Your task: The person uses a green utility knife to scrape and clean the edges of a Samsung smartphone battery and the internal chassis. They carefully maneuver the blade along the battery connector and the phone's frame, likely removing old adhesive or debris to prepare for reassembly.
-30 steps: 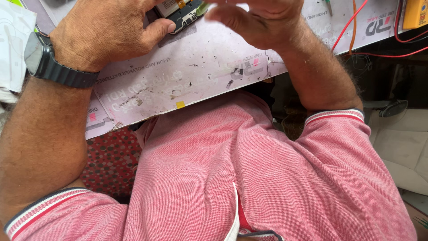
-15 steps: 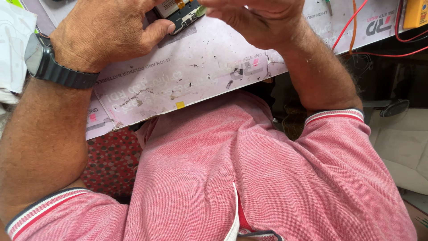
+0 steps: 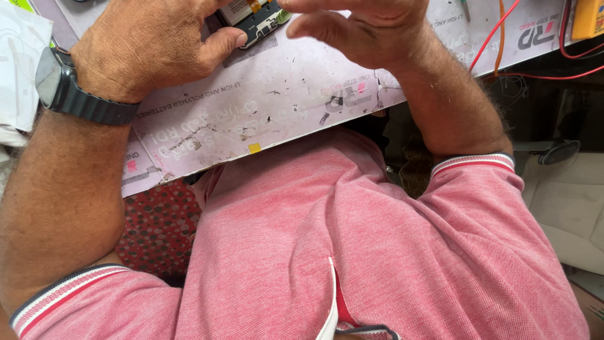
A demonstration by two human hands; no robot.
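An opened phone (image 3: 258,19) with its circuit board showing lies at the top edge of a pale pink work mat (image 3: 264,107). My left hand (image 3: 151,47), with a dark watch (image 3: 63,88) on the wrist, grips the phone's left side, thumb pressed along its lower edge. My right hand (image 3: 365,31) arches over the phone's right end with its fingers curled down. The fingertips are partly cut off by the frame, and anything they hold is hidden.
Red wires (image 3: 497,28) run across the mat's right end toward a yellow meter (image 3: 588,19) at the top right corner. White paper (image 3: 19,63) lies at the left. My pink shirt fills the lower view, over a red dotted cloth (image 3: 157,226).
My right hand has drawn slightly closer over the phone. My left hand keeps its grip in the same place.
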